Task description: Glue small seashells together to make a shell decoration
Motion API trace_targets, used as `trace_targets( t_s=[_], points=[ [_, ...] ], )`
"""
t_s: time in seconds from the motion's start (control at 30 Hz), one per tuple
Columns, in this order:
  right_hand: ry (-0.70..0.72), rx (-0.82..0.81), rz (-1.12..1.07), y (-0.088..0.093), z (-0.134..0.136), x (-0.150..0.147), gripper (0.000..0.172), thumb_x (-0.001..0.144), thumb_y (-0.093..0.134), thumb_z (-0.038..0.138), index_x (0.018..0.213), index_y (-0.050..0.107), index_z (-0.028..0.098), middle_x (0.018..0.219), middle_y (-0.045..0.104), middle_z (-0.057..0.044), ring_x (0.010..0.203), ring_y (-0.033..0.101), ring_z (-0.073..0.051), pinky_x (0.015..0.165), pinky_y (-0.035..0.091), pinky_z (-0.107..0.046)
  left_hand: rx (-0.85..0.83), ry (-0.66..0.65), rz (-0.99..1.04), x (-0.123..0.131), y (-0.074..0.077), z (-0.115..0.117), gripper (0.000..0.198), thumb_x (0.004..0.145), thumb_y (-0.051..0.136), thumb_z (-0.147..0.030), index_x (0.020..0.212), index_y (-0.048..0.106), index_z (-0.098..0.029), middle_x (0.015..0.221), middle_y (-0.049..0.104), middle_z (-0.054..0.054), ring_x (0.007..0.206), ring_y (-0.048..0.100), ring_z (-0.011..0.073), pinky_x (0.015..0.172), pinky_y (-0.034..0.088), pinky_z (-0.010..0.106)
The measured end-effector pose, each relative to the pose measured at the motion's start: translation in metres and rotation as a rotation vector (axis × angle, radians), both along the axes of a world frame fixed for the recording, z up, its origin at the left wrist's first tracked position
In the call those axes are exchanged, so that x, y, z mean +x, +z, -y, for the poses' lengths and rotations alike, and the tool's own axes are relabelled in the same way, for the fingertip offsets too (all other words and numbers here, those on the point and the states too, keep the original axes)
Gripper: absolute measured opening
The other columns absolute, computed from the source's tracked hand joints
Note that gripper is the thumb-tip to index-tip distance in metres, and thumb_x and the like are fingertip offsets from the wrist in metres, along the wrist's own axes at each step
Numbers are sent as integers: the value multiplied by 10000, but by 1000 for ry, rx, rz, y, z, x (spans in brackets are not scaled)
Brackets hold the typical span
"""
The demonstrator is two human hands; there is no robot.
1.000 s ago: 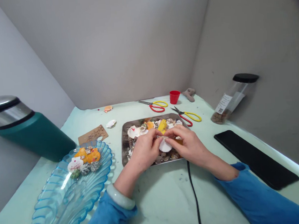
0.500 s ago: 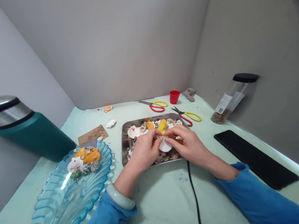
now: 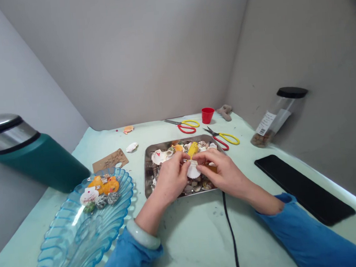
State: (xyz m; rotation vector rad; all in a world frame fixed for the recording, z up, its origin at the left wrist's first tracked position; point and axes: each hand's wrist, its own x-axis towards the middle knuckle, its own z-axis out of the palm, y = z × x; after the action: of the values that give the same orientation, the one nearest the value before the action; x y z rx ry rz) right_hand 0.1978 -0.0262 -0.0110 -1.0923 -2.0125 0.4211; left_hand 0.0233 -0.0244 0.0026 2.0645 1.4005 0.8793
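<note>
A white scallop shell (image 3: 193,171) is pinched between the thumb and fingers of my right hand (image 3: 220,167), above a metal tray (image 3: 145,183). My left hand (image 3: 173,171) is closed in a pinch beside the shell's upper edge; whatever sits in its fingertips is too small to make out. Under and behind both hands the tray is filled with shells and pebbles. Among them are a white shell with a red mark (image 3: 158,157) and a yellow piece (image 3: 193,149). My hands hide the middle of the tray.
To the left stand a blue leaf-shaped dish (image 3: 63,220) with orange pieces and stones, and a green bottle (image 3: 45,163). Two pairs of scissors (image 3: 188,127) and a red cup (image 3: 207,115) lie behind the tray. A clear jar (image 3: 277,117), a black mat (image 3: 303,188) and a black cable (image 3: 231,233) are rightward.
The white shell has shifted slightly to the left and up in my right fingers. My left fingertips have drawn a little apart from it.
</note>
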Motion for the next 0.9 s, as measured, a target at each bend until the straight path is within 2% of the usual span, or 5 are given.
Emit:
trace_targets(
  t_s=[0.2,0.4,0.9],
  points=[
    [70,41,-22,2,1,1,248,863,459,142,1050,605,214,987,636,-48,948,532,-186,860,427,-358,-19,24,31,-1,-2,-1,194,860,422,-268,993,541,-193,787,643,21,669,608,138,621,441,240],
    [121,88,23,1,0,1,306,818,462,72,1024,626,227,932,657,-38,890,530,-193,817,427,-368,-16,27,15,-2,-3,-1,194,859,430,-279,986,546,-187,787,644,24,647,604,134,605,441,236],
    [106,61,-6,2,0,1,218,798,505,66,922,617,206,882,649,-37,874,541,-186,794,433,-350,1,15,-23,-1,0,-1,211,857,426,-268,988,565,-177,829,654,29,718,595,144,673,430,250]
  ],
)
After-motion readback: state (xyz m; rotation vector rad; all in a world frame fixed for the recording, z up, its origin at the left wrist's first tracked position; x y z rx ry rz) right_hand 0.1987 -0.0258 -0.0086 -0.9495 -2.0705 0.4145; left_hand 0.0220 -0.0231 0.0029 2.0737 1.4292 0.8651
